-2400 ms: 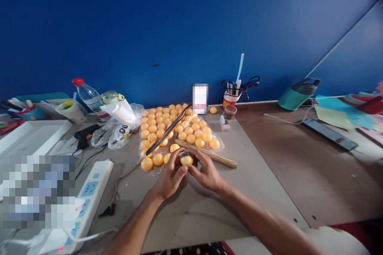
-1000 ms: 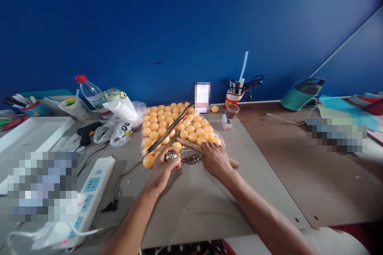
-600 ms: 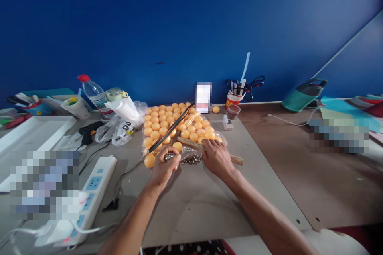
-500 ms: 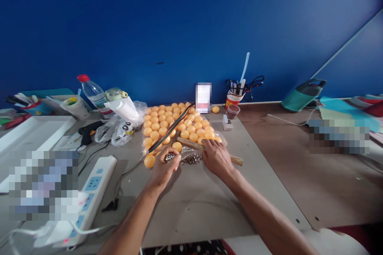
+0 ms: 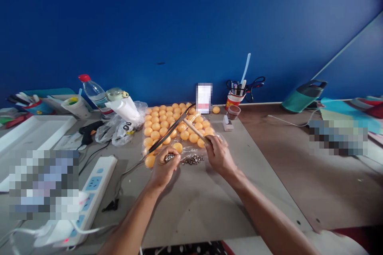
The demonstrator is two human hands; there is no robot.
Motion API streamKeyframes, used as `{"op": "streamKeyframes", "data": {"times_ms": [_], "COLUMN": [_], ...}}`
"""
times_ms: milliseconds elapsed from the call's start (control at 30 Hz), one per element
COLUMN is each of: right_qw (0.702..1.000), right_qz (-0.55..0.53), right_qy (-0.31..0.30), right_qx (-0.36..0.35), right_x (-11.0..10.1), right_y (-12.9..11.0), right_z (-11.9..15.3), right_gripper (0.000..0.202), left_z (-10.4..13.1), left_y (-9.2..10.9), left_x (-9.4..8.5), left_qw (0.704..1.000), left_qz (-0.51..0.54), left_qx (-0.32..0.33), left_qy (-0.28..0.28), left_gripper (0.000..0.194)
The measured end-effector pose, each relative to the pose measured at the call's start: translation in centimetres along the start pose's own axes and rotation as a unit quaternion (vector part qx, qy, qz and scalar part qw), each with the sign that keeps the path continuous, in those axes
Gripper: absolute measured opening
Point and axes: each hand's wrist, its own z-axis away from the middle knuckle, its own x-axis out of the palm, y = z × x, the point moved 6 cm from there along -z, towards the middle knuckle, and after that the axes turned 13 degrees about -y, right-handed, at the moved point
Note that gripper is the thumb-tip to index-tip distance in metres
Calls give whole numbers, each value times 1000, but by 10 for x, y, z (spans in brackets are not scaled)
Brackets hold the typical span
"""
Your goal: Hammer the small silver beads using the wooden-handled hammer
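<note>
My left hand (image 5: 164, 170) is closed around a shiny, rounded metallic thing (image 5: 169, 157); whether it is one piece or a cluster of beads, I cannot tell. In my right hand (image 5: 220, 155) is a thin wooden stick (image 5: 196, 129), its far end pointing up and left over the orange balls. Between my hands lies a small pile of shiny metal beads (image 5: 193, 159). Just behind my left hand is a single orange ball (image 5: 177, 148), with another loose orange ball (image 5: 150, 161) to its left. Beyond them sit rows of orange balls (image 5: 164, 124) in clear plastic.
Black cables (image 5: 170, 129) cross the balls. A phone-like screen (image 5: 204, 98) stands against the blue wall, near a red cup of pens (image 5: 234, 99). To the left are a power strip (image 5: 95, 183), a glue gun (image 5: 87, 133), a white tray (image 5: 64, 125) and a bottle (image 5: 95, 95).
My right hand has swung the wooden stick from lying crosswise near the beads to pointing up and left over the balls. My left hand stays in place.
</note>
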Motion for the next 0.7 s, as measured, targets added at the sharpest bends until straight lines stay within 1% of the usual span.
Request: {"op": "streamKeyframes", "data": {"times_ms": [133, 200, 233, 300, 400, 500, 600, 700], "right_qw": [997, 995, 993, 991, 989, 988, 988, 989], "right_qz": [-79, -101, -113, -125, -113, -90, -61, -21], "right_qy": [5, -9, -25, -37, -35, -41, -45, -55], "right_qx": [-19, -20, -21, -35, -83, -115, -131, -138], "right_x": [-3, -6, -6, -9, -13, -12, -12, -10], "right_y": [-11, -18, -21, -27, -37, -42, -43, -43], "right_z": [2, 4, 6, 8, 13, 15, 15, 14], "right_gripper": [24, 23, 23, 21, 18, 18, 19, 21], "left_z": [0, 1, 1, 1, 1, 1, 2, 3], "left_y": [-1, -2, -3, -5, -5, -1, 2, -1], "left_x": [-4, -6, -8, -12, -21, -28, -31, -29], "left_qw": [1000, 1000, 999, 998, 988, 977, 974, 977], "left_qz": [2, 1, -5, -32, -92, -130, -134, -125], "left_qx": [2, -2, -5, -12, -19, -4, 15, 18], "left_qy": [15, 26, 34, 59, 119, 168, 184, 174], "left_gripper": [18, 18, 18, 17, 18, 27, 37, 40]}}
